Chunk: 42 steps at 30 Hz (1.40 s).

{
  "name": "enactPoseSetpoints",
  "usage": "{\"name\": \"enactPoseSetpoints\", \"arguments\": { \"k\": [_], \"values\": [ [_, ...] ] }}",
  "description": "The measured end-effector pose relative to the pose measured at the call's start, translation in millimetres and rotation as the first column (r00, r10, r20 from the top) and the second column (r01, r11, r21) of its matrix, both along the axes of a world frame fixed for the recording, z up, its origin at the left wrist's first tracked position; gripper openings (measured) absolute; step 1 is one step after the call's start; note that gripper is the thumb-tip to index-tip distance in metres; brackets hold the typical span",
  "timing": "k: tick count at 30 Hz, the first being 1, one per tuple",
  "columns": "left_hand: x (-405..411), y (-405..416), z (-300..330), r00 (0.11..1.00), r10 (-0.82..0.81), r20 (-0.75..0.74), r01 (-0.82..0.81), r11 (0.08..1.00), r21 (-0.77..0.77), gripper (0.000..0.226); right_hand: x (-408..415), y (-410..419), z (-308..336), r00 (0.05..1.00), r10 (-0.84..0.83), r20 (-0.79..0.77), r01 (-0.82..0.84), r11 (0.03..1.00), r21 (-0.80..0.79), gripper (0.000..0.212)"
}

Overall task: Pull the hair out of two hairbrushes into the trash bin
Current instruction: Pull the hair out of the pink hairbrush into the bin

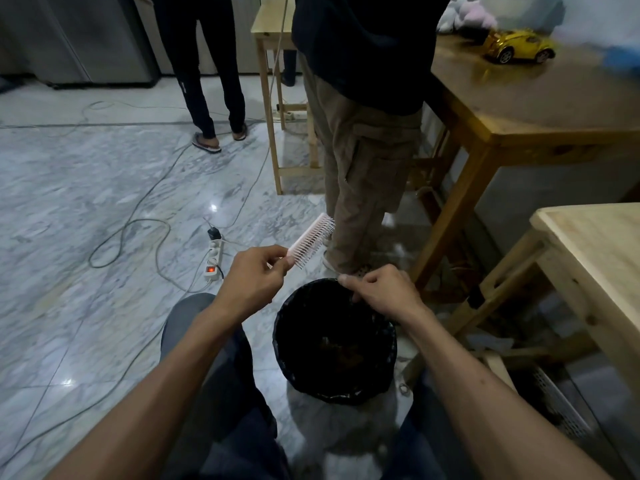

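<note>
Between the knees, at 6 o'clock of the floor: a round trash bin (335, 386) lined with a black bag stands on the marble floor (86, 188), mouth open to the camera.
Bin contents: dark in there, folks; a small brownish clump (341, 351) lies near the bottom, too dim to tell more.
Left hand (252, 282): up at 10 o'clock of the bin, closed around the handle end of a pink hairbrush (312, 240), thumb and fingers pinching it.
Hairbrush: it angles away toward 1 o'clock from that hand, bristles facing down and right, held off the bin's rim and over the floor.
Right hand (384, 292): over the bin's far rim at 12 o'clock, fingers curled in, thumb and forefinger pressed together; whether any hair is caught in that pinch cannot be told.
Second brush: none can be made out.
At 9 o'clock of the left hand: a white power strip (214, 259) with a red lit switch, cables (138, 237) looping over the floor.
At 12 o'clock: a person in tan cargo trousers (363, 168) stands just beyond the bin; another in dark trousers (211, 81) farther back.
At 2 o'clock: a wooden table (540, 102) carrying a yellow toy car (519, 46).
At 3 o'clock: a paler wooden table (595, 244).
</note>
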<state>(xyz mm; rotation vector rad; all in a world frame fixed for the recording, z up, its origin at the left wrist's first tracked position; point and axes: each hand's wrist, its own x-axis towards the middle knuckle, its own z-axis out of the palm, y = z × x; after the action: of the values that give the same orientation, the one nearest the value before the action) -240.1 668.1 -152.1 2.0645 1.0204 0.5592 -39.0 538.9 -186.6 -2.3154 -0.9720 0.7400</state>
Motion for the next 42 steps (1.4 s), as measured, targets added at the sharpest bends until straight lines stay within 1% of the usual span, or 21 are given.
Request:
{"name": "enactPoseSetpoints", "arguments": {
  "k": [2, 3, 4, 6, 8, 10, 12, 15, 18, 20, 22, 24, 28, 30, 32, 34, 35, 37, 39, 41, 42],
  "values": [
    [0, 0, 2, 1.0, -0.014, -0.022, 0.014, 1.0, 0.012, 0.018, 3, 5, 1, 0.999, 0.041, -0.008, -0.042, 0.999, -0.017, 0.039],
    [0, 0, 3, 0.999, -0.026, -0.037, 0.027, 0.999, 0.022, 0.019, 4, 8, 2, 0.998, 0.057, -0.024, -0.057, 0.998, -0.007, 0.038],
    [0, -1, 4, 0.998, -0.044, -0.053, 0.046, 0.998, 0.035, 0.019, 5, 11, 3, 0.994, 0.055, -0.091, -0.052, 0.998, 0.032, 0.048],
    [1, 0, 4, 0.993, -0.091, -0.081, 0.094, 0.995, 0.044, 0.018, 5, 16, 4, 0.915, -0.007, -0.402, 0.076, 0.985, 0.155, 0.062],
    [2, 0, 3, 0.986, -0.135, -0.093, 0.137, 0.99, 0.014, 0.017, 3, 21, 6, 0.77, 0.001, -0.638, 0.207, 0.945, 0.252, 0.05],
    [2, -1, 2, 0.981, -0.173, -0.092, 0.171, 0.985, -0.033, 0.016, -2, 25, 12, 0.725, 0.035, -0.688, 0.269, 0.905, 0.33, 0.028],
    [1, -3, 2, 0.978, -0.196, -0.068, 0.19, 0.978, -0.089, 0.017, -7, 29, 17, 0.728, -0.009, -0.685, 0.349, 0.865, 0.36, 0.014],
    [-2, -2, 2, 0.962, -0.234, -0.139, 0.23, 0.972, -0.041, 0.017, -11, 29, 16, 0.821, -0.117, -0.558, 0.321, 0.904, 0.283, 0.025],
    [-3, -1, -2, 0.942, -0.238, -0.236, 0.249, 0.968, 0.018, 0.015, -14, 26, 10, 0.964, -0.167, -0.205, 0.192, 0.975, 0.111, 0.031],
    [0, -7, -6, 0.925, -0.216, -0.311, 0.261, 0.959, 0.108, 0.018, -21, 24, 16, 0.989, -0.149, 0.013, 0.149, 0.989, 0.0, 0.026],
    [3, -12, -13, 0.903, -0.167, -0.397, 0.284, 0.924, 0.257, 0.02, -28, 22, 21, 0.987, -0.127, 0.099, 0.134, 0.989, -0.065, 0.029],
    [2, -9, -15, 0.898, -0.073, -0.435, 0.241, 0.906, 0.347, 0.014, -30, 17, 20, 0.988, -0.117, 0.104, 0.127, 0.987, -0.102, 0.027],
    [-1, 3, -17, 0.92, 0.032, -0.391, 0.117, 0.929, 0.352, 0.021, -20, 8, 9, 0.987, -0.156, -0.05, 0.15, 0.984, -0.098, 0.024],
    [-1, 3, -18, 0.938, 0.05, -0.342, 0.067, 0.944, 0.323, 0.023, -16, 6, 6, 0.987, -0.146, -0.067, 0.139, 0.986, -0.092, 0.026],
    [1, 1, -17, 0.958, 0.063, -0.28, 0.013, 0.965, 0.263, 0.021, -17, 4, 5, 0.993, -0.104, -0.052, 0.099, 0.991, -0.086, 0.039],
    [2, -1, -14, 0.971, 0.063, -0.23, -0.025, 0.986, 0.162, 0.016, -17, 2, 4, 0.995, -0.094, -0.029, 0.091, 0.993, -0.081, 0.055],
    [2, -2, -12, 0.976, 0.058, -0.211, -0.037, 0.994, 0.104, 0.017, -16, 1, 2, 0.995, -0.097, -0.016, 0.095, 0.992, -0.086, 0.056],
    [2, -4, -10, 0.985, 0.032, -0.169, -0.029, 0.999, 0.02, 0.025, -11, 1, -3, 0.994, -0.102, -0.046, 0.098, 0.991, -0.086, 0.04],
    [2, -5, -8, 0.988, 0.008, -0.152, -0.009, 1.0, -0.01, 0.031, -8, -1, -6, 0.987, -0.1, -0.128, 0.097, 0.995, -0.03, 0.008],
    [3, -4, -7, 0.986, -0.005, -0.165, 0.003, 1.0, -0.012, 0.032, -6, -2, -6, 0.991, -0.066, -0.115, 0.072, 0.996, 0.054, 0.012],
    [3, -4, -7, 0.988, -0.005, -0.156, 0.005, 1.0, -0.005, 0.029, -5, -3, -4, 0.995, -0.05, -0.084, 0.057, 0.996, 0.074, 0.007]
  ]
}}
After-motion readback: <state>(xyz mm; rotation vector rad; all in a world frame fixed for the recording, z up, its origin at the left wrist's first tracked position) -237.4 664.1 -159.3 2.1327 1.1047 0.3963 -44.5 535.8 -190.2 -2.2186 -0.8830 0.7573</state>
